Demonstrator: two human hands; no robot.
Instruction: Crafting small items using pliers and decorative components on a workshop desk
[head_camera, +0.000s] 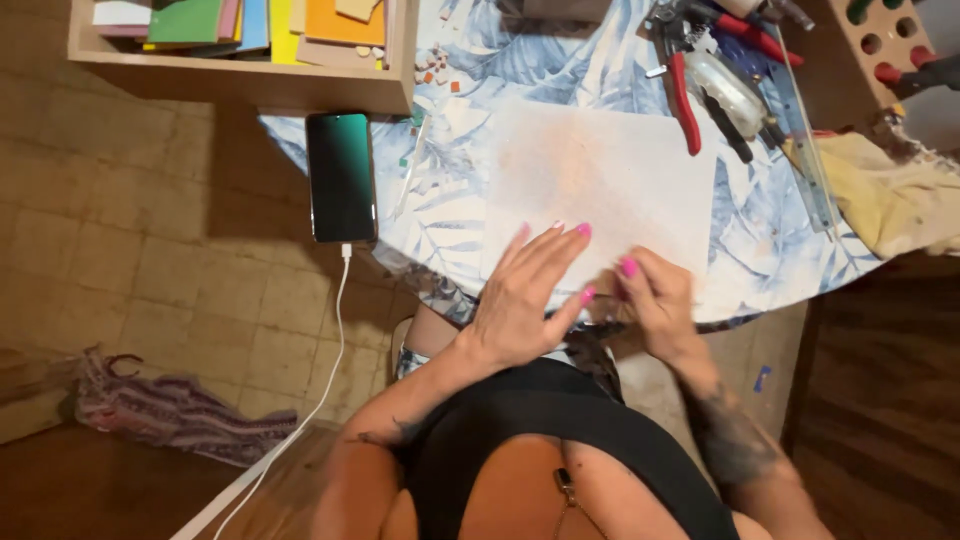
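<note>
My left hand (525, 290) lies flat, fingers together, on the near edge of a white sheet (600, 180) dusted with orange powder. My right hand (655, 300) is curled just right of it at the table's near edge, fingertips pinched low; whether it holds anything is hidden. The two hands almost touch. The sheet lies on a table covered with a blue leaf-print cloth (455, 215).
A phone (341, 176) on a white cable (330, 350) lies at the table's left edge. A wooden tray of coloured tiles (250, 30) stands at the back left. Red-handled pliers (683, 95), a metal ruler (805, 160) and a yellow rag (890, 190) sit right. A striped cloth (170, 410) lies on the floor.
</note>
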